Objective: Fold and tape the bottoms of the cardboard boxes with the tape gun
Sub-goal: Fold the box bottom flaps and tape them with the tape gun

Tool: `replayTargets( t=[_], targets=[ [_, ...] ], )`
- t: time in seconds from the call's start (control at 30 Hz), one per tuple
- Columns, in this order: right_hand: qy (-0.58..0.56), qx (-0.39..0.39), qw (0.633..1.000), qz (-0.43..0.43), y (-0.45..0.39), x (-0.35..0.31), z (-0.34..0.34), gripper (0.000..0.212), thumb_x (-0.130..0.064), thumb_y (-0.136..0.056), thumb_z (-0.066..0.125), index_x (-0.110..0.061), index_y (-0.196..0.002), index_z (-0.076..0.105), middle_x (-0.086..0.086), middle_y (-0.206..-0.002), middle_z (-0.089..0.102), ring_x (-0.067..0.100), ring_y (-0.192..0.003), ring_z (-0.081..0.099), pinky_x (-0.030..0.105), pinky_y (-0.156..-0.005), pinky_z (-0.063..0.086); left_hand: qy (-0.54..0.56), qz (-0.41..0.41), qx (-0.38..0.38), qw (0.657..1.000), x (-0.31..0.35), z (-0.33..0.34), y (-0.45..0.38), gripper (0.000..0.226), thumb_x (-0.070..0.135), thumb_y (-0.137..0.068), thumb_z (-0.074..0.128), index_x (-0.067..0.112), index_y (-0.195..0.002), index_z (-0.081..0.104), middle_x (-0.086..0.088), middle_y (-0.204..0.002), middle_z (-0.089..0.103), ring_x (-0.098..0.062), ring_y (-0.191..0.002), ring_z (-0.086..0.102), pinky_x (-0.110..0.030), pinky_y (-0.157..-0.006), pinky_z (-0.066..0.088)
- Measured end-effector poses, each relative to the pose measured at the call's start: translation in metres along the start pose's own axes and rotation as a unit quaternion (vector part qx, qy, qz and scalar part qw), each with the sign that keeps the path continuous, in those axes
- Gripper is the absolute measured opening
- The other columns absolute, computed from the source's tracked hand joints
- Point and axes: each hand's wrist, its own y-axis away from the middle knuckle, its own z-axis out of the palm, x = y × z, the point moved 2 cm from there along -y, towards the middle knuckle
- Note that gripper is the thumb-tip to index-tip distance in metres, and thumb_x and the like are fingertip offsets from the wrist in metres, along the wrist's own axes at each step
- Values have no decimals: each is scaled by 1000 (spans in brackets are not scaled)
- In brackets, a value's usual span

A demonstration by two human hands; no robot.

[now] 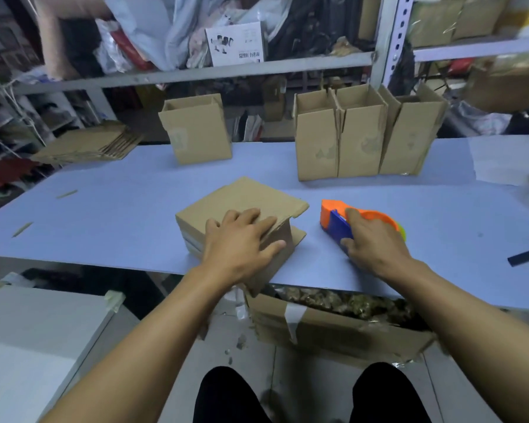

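Observation:
A small cardboard box lies bottom-up near the front edge of the blue table, its flaps folded flat on top. My left hand presses on those flaps with the fingers spread. To its right an orange and blue tape gun lies on the table. My right hand grips the tape gun, forefinger along its top and thumb on its near side.
One assembled box stands at the back centre and three more stand in a row at the back right. A stack of flat cardboard lies at the back left. A large open carton sits under the table edge. A dark strip lies at far right.

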Motion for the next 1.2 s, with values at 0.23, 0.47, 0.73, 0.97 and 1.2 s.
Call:
replayTargets(
  t=[0.23, 0.47, 0.73, 0.97, 1.2],
  targets=[
    [-352, 1, 933, 76, -1, -1, -52, 47, -24, -80, 70, -27, -121, 46, 2, -103, 65, 23, -91, 61, 38, -72, 51, 75, -97, -8, 992, 15, 0, -8, 41, 63, -92, 33, 45, -119, 58, 7, -143, 46, -27, -129, 33, -49, -97, 27],
    [-389, -40, 918, -64, 20, -23, -64, 75, -37, -58, 81, -39, -123, 44, -11, -99, 63, 12, -83, 65, 29, -59, 53, 453, -167, 151, 863, 3, -54, -29, 23, 39, -94, 57, 21, -100, 71, 2, -103, 67, -19, -104, 60, -35, -88, 47],
    [-399, -53, 904, -146, 26, -28, -75, 63, -50, -53, 73, -42, -111, 51, -22, -89, 63, 3, -78, 63, 16, -56, 49, 620, -130, -120, 764, 13, -66, -36, 21, 14, -96, 58, 16, -78, 67, 0, -76, 70, -13, -72, 66, -27, -64, 45],
    [-93, 54, 965, -239, 15, -26, -90, 85, -64, -68, 55, -40, -144, 24, -19, -106, 50, 12, -87, 50, 30, -64, 39, 523, -136, -91, 836, 15, -79, -53, 26, 8, -92, 54, 10, -68, 67, -3, -63, 59, -12, -56, 51, -25, -56, 45],
    [-192, 15, 951, -241, 18, -23, -64, 77, -57, -79, 44, -57, -148, 11, -5, -96, 54, 11, -84, 50, 26, -71, 41, 533, -193, -51, 822, 4, -65, -61, 16, 13, -91, 64, 3, -79, 66, -6, -71, 60, -15, -63, 49, -27, -59, 46]
  ],
)
